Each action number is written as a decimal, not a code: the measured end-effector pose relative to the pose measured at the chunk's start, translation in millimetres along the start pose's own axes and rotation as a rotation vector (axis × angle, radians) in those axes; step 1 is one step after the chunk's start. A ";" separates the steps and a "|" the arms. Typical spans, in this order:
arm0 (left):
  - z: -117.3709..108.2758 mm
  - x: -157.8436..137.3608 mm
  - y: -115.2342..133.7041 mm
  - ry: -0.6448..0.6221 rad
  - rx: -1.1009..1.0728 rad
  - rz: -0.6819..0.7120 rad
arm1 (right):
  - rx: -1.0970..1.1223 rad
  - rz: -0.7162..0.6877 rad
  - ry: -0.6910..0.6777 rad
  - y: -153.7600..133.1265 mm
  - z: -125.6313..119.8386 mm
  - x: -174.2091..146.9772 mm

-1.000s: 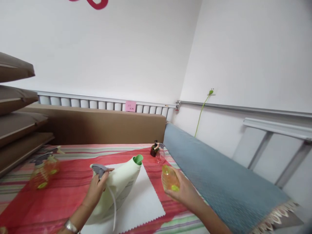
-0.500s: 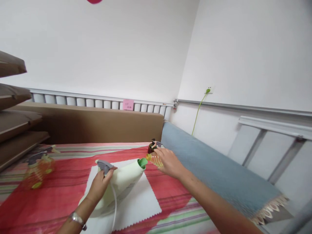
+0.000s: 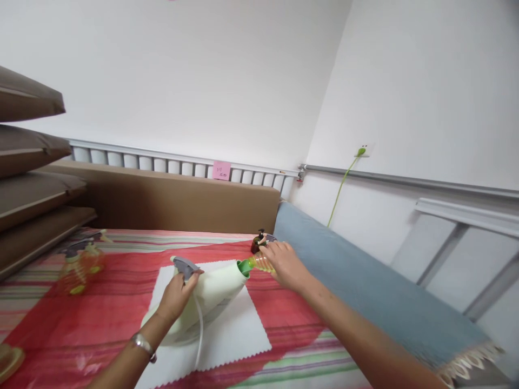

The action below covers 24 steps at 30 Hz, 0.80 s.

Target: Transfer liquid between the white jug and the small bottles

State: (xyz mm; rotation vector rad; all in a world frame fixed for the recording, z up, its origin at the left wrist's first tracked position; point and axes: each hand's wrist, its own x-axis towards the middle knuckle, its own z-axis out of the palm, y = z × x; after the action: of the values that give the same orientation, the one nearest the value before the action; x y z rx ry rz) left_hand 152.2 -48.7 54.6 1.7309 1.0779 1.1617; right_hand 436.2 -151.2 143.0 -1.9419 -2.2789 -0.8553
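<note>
My left hand (image 3: 178, 294) is closed around a grey trigger spray head (image 3: 185, 267), whose white dip tube (image 3: 200, 324) hangs down. The same hand grips a large pale green jug (image 3: 223, 283), tipped with its green spout (image 3: 245, 266) to the right. My right hand (image 3: 287, 265) grasps a clear ribbed bottle (image 3: 263, 263) with a yellowish neck, holding its mouth against the spout. I cannot tell whether liquid is flowing. Below the jug lies a white cloth (image 3: 239, 343) with zigzag edges.
Behind my right hand stands a dark pump bottle (image 3: 256, 246). Clear spray bottles (image 3: 75, 275) stand at the left, near stacked brown cushions (image 3: 36, 197). A brown backrest (image 3: 182, 208) borders the back, and a blue cover (image 3: 344, 270) the right. Red striped fabric (image 3: 130, 281) lies underneath.
The clear bottle's mouth and the jug's spout have come together, closing a small gap. The whole scene has shifted slightly rightward in view.
</note>
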 end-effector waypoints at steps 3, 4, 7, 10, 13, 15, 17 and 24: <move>0.6 2.3 -2.5 -0.048 0.040 0.024 | -0.041 -0.020 0.002 0.1 -3.8 3.5; 0.9 3.0 -3.0 -0.052 0.051 0.026 | -0.055 -0.026 0.001 0.1 -4.8 4.7; 1.9 4.1 -3.0 -0.071 0.070 0.026 | -0.093 -0.045 -0.004 0.1 -6.5 7.9; 2.7 3.3 -0.5 -0.051 0.051 0.012 | -0.123 -0.062 -0.011 0.3 -6.9 10.6; 2.8 1.8 3.0 -0.013 0.027 -0.024 | -0.152 -0.080 -0.024 0.5 -7.4 13.1; 2.8 0.9 5.3 -0.005 0.020 -0.036 | -0.175 -0.096 -0.038 0.2 -8.2 15.0; 3.2 0.1 7.2 -0.004 0.011 -0.030 | -0.199 -0.114 -0.053 -0.7 -9.6 17.0; 7.8 -2.4 10.3 -0.001 0.021 -0.011 | -0.303 -0.164 -0.079 -13.2 -20.1 26.3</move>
State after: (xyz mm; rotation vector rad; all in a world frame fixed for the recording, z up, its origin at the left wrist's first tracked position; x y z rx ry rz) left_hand 161.3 -55.6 61.1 1.7389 1.1012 1.1458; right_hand 411.6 -136.8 164.6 -1.9474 -2.5087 -1.2278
